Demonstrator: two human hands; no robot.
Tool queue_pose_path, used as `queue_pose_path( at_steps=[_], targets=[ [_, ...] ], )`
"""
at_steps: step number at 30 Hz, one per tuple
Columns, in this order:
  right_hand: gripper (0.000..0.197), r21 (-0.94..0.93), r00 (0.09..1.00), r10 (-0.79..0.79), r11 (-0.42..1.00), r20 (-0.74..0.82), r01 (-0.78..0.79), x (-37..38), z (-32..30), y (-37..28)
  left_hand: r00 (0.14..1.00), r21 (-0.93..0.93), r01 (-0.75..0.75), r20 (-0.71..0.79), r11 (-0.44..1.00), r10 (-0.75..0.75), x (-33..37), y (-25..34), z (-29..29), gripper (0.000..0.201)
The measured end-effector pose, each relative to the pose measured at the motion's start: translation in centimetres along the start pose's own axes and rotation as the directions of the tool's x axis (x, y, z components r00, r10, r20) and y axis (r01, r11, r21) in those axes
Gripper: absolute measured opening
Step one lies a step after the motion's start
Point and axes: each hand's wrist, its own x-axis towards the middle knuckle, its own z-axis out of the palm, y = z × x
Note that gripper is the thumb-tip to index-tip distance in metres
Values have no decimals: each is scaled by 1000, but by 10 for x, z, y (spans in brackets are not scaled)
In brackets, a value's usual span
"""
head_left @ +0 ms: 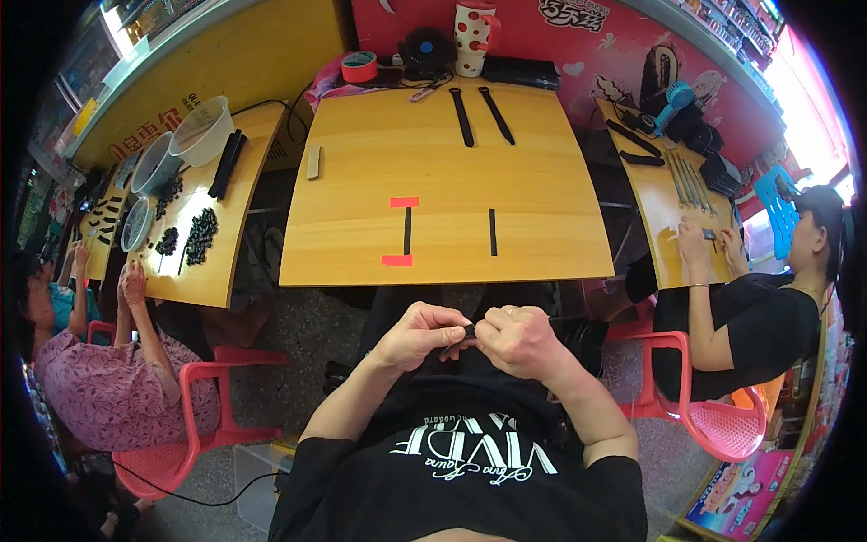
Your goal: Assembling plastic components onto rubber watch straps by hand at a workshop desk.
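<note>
In front of the table's near edge, above my lap, my left hand (421,336) and my right hand (517,342) meet. A small black piece (469,331) is pinched between the fingertips of both; most of it is hidden, so its kind cannot be made out. On the wooden table (352,190) just beyond, a short black strip (407,232) lies between two pieces of red tape (397,260). Another black strip (493,233) lies to its right. Farther back are two longer black straps (461,117), side by side.
A tape roll (358,67), a small fan (426,50) and a dotted cup (473,38) stand along the back. A small pale bar (313,163) lies at the left. People work at side tables, with plastic tubs (202,131) and black parts (200,237) on the left one.
</note>
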Motion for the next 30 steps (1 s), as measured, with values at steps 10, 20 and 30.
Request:
queue_pose_path(
  at_steps=[10,20,30],
  targets=[
    [23,-89,999,-21,996,-41,18,4,5,-1,995,-111,-24,-98,994,13,6,-7,10,21],
    [29,-444,991,-53,896,-121,-6,-3,19,-38,888,-96,-275,-407,957,214,11,-18,20,25],
    [36,266,881,386,911,-275,-316,-1,7,-22,924,-213,-224,-357,951,138,5,6,1,32]
  ],
)
